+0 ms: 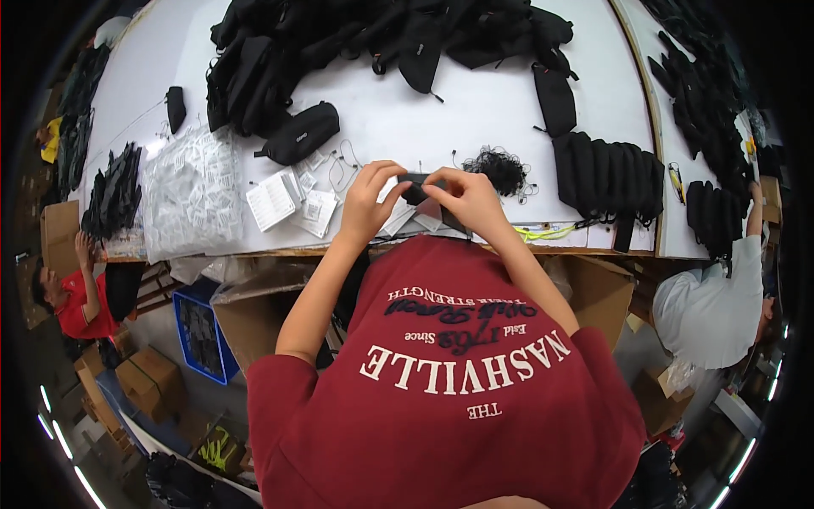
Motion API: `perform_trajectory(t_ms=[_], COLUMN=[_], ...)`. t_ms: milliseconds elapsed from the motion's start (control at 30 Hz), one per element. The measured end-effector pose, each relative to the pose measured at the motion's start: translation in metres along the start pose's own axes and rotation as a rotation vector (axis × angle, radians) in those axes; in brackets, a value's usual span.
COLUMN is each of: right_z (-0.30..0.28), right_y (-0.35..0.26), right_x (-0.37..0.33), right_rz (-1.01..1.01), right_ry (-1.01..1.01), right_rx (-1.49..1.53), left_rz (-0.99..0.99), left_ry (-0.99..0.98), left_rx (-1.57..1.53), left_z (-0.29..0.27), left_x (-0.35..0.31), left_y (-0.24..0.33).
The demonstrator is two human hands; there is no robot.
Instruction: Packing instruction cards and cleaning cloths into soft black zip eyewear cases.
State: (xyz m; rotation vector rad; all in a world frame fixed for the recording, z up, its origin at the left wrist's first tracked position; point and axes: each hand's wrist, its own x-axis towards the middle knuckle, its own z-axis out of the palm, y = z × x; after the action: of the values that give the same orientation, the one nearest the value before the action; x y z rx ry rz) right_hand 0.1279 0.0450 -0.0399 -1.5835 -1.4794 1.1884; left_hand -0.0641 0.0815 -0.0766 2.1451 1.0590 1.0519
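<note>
Over the near edge of the white table, my left hand [371, 197] and my right hand [468, 197] face each other with thumbs and fingers pinched. Both are closed on a small dark piece [414, 193], held level between them. Fingers cover much of it, so its kind cannot be made out. By my left hand lie white printed cards [273, 202] in a loose stack. Just beyond my right hand is a tangled bunch of thin black cords [498, 172]. A black zip pouch [303, 132] rests farther back on the left.
Black pouches [407, 38] are heaped at the back; more stand in a row [606, 178] on the right. A clear bag of white pieces [193, 191] sits at left. Below is a blue crate [203, 335]. Co-workers are at left [85, 301] and right [712, 301].
</note>
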Motion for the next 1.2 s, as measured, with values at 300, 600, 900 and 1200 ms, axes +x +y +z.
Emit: perform_trajectory(t_ms=[300, 600, 900, 1200], right_z=[0.0, -0.024, 0.005, -0.001], right_y=[0.02, 0.03, 0.028, 0.02], right_x=[-0.009, -0.03, -0.053, -0.066], right_rz=[0.027, 0.091, 0.105, 0.15], right_ry=[-0.142, -0.194, 0.01, 0.122], right_rx=[-0.171, -0.162, -0.098, -0.289], left_rz=[-0.47, -0.496, -0.959, -1.074], left_ry=[-0.032, -0.396, -0.352, -0.352], left_rx=[-0.106, 0.382, -0.857, -0.953], left_z=[0.01, 0.009, 0.019, 0.031], left_x=[-0.043, -0.076, -0.031, -0.027], left_y=[-0.01, -0.06, 0.017, 0.029])
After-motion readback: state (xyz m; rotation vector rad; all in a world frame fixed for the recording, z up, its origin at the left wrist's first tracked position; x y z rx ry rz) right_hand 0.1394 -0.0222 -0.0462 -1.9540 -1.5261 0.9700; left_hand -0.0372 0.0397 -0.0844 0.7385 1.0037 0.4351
